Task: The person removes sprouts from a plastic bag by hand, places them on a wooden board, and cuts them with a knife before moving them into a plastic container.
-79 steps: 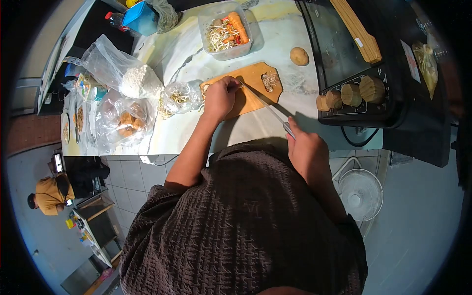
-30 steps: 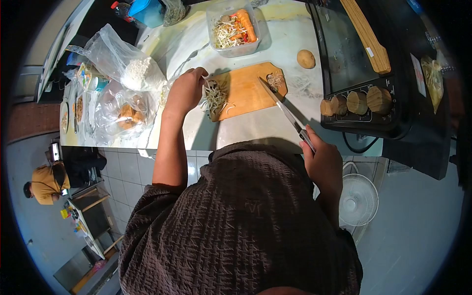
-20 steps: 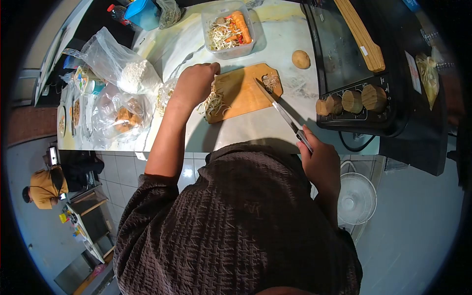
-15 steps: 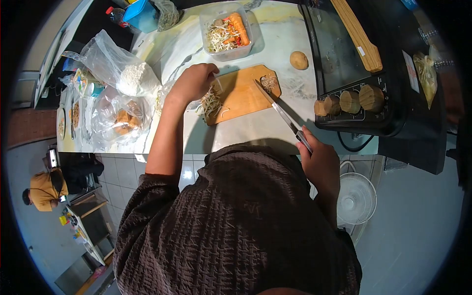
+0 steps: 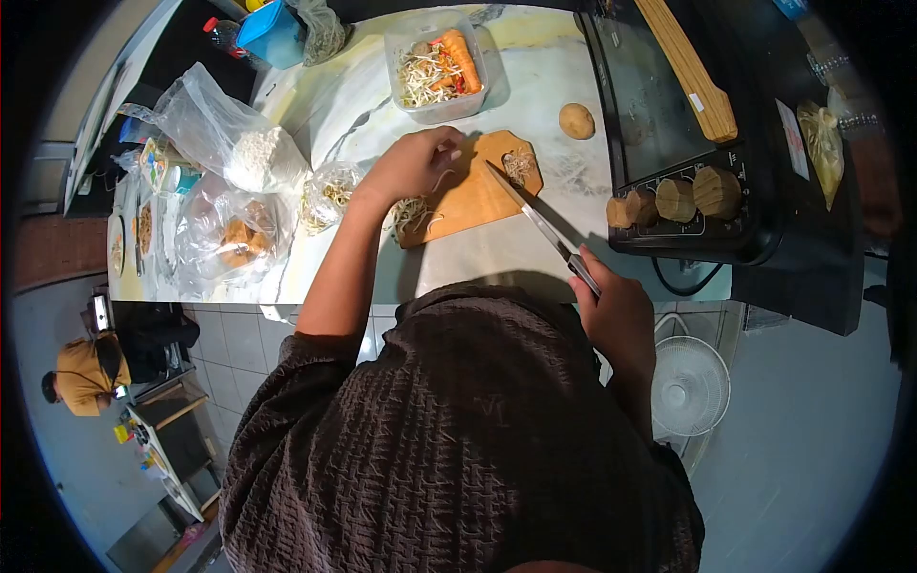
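Observation:
My left hand (image 5: 411,167) hovers over the left part of the wooden cutting board (image 5: 470,205), its fingers pinched on a thin bean sprout (image 5: 442,180) that hangs below them. More bean sprouts (image 5: 411,212) lie in a heap at the board's left end. In my right hand (image 5: 613,304) is a knife (image 5: 544,227), gripped by its handle, the blade slanting over the board with its tip near a small pile of trimmings (image 5: 519,166). Behind the board stands a clear plastic container (image 5: 439,114) with sprouts and a carrot inside.
A clear bag of sprouts (image 5: 330,196) lies left of the board, near a bag of white stuff (image 5: 256,158) and a bag of orange-brown pieces (image 5: 246,239). A potato (image 5: 576,121) sits back right. Beyond it is a black appliance with wooden knobs (image 5: 675,200). Another person (image 5: 91,371) is far left.
My left hand has moved right, away from the sprout heap and further over the board, with a sprout in its fingers. My right hand and the knife have barely shifted.

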Motion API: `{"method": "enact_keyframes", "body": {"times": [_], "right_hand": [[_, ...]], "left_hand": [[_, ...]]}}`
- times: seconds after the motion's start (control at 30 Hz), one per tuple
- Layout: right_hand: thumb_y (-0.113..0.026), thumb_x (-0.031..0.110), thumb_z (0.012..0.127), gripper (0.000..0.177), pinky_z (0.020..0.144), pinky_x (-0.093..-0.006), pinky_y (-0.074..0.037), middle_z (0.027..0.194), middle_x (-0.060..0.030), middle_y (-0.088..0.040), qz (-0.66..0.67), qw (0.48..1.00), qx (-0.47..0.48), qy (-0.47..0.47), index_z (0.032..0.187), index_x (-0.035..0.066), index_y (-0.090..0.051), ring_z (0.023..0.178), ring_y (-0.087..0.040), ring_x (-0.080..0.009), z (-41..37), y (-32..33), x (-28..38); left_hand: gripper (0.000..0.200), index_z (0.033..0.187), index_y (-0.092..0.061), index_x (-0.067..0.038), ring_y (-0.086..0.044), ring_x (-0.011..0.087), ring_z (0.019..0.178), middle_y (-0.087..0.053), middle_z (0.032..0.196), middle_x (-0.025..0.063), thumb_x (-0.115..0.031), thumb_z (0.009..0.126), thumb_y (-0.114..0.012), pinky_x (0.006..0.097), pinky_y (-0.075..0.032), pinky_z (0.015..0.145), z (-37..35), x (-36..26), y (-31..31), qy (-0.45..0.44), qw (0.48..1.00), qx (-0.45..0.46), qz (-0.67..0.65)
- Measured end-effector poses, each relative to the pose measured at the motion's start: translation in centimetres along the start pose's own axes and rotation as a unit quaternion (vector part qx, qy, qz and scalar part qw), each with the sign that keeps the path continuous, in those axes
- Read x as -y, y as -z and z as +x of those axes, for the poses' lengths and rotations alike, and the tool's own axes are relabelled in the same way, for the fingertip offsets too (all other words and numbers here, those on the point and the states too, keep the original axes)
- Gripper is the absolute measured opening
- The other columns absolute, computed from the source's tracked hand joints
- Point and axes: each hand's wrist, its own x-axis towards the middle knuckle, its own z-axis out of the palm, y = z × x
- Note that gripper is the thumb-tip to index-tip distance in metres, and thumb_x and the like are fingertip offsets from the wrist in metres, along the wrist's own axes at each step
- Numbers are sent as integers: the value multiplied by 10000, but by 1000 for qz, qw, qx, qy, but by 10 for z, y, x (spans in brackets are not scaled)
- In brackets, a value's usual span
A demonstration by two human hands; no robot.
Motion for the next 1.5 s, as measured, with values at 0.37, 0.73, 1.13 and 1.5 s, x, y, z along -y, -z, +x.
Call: {"method": "enact_keyframes", "body": {"times": [0.37, 0.73, 1.13, 1.5], "right_hand": [[-640, 231, 908, 418, 760, -411, -527, 952, -234, -690, 53, 999, 5, -2, 1294, 72, -617, 885, -679, -397, 3, -5, 3], [-635, 213, 912, 407, 767, -403, -534, 1004, -235, -685, 87, 996, -3, 20, 1279, 36, -617, 914, -677, -392, 2, -7, 7], [-647, 249, 907, 385, 686, -477, -533, 797, -223, -674, 69, 994, -41, 67, 1244, 61, -644, 760, -671, -406, 3, -28, 2], [-669, 180, 891, 362, 657, -458, -525, 809, -229, -672, -7, 998, -49, 48, 1230, 54, -653, 754, -668, -406, 3, -25, 14]], "left_hand": [[207, 932, -714, -112, -588, 316, 1003, -664, 1011, 110, -271, 799, -733, 456, -434, 877, -45, -10, -31, 144, 948, -84, 270], [119, 873, -681, -60, -639, 326, 839, -696, 844, 135, -171, 850, -644, 440, -473, 784, -38, -12, -48, 47, 948, -154, 275], [152, 878, -702, -51, -664, 353, 727, -698, 786, 165, -199, 854, -675, 446, -530, 698, -38, -14, -57, 38, 977, -172, 123], [168, 897, -701, -42, -663, 365, 739, -698, 817, 178, -205, 870, -670, 459, -524, 713, -40, -18, -58, 48, 976, -170, 130]]}}
